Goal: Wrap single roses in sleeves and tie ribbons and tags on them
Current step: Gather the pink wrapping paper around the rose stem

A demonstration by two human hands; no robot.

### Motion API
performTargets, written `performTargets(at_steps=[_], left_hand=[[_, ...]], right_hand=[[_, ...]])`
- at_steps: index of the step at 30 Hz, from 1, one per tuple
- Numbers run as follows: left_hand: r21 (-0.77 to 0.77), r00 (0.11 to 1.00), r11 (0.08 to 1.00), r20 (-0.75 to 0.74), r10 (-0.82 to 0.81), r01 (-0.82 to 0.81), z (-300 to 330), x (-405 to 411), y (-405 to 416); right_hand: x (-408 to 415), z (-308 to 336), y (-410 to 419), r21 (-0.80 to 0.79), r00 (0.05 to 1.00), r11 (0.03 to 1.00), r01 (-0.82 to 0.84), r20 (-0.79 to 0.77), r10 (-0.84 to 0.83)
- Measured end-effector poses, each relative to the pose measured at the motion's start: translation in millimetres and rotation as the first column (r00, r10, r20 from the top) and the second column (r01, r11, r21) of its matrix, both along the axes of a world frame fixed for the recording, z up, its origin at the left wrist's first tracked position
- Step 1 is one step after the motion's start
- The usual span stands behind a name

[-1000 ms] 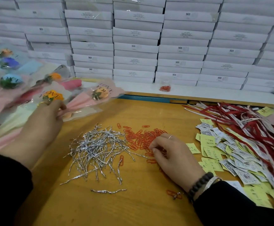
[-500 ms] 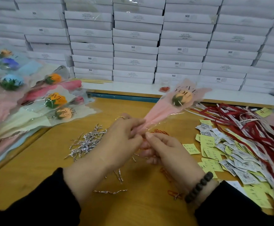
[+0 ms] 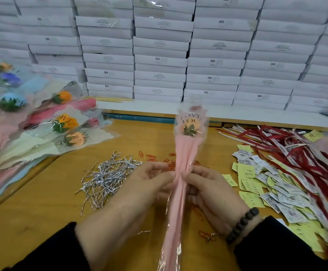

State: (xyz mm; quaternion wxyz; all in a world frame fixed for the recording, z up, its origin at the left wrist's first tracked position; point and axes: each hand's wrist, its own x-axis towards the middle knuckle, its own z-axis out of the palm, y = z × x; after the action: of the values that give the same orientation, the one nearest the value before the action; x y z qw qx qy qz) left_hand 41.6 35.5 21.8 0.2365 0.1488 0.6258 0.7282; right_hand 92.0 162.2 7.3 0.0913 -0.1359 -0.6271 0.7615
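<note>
A single peach rose in a pink sleeve [image 3: 185, 153] printed "LOVE YOU" stands nearly upright over the middle of the wooden table [image 3: 42, 222]. My left hand [image 3: 139, 190] and my right hand [image 3: 212, 190] pinch the sleeve's narrow waist from either side. A heap of silver twist ties [image 3: 108, 177] lies just left of my hands. Orange paper clips [image 3: 153, 158] are scattered behind them. Yellow and white tags [image 3: 264, 182] and red and white ribbons [image 3: 296, 151] lie at the right.
More sleeved roses [image 3: 42, 130] are piled at the left, overhanging the table edge. White boxes [image 3: 159, 55] are stacked in a wall along the back. A loose twist tie [image 3: 142, 232] and a clip [image 3: 206, 235] lie near my wrists.
The sleeved rose has swung from leaning right to nearly upright in front of me. Both hands have closed on its waist, a little lower and nearer than before.
</note>
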Motion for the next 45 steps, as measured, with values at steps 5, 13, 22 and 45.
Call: performTargets(at_steps=[5, 13, 22, 45], left_hand=[[-0.017, 0.993, 0.993, 0.049, -0.112, 0.113, -6, -8, -6], [-0.013, 0.988, 0.988, 0.0, -0.156, 0.156, -10, -7, -4], [0.007, 0.996, 0.999, -0.08, -0.034, 0.035, -12, -12, -4], [0.015, 0.999, 1.0, -0.046, -0.025, 0.025, -14, -14, -3]], right_hand=[[5, 1, 1, 0.004, 0.995, 0.995, -0.1, -0.026, 0.101], [2, -2, 5, 0.16, 0.999, 0.986, -0.048, -0.01, 0.05], [3, -1, 13, 0.128, 0.999, 0.991, 0.045, -0.026, -0.042], [4, -2, 10, 0.136, 0.998, 0.99, -0.039, -0.045, 0.045]])
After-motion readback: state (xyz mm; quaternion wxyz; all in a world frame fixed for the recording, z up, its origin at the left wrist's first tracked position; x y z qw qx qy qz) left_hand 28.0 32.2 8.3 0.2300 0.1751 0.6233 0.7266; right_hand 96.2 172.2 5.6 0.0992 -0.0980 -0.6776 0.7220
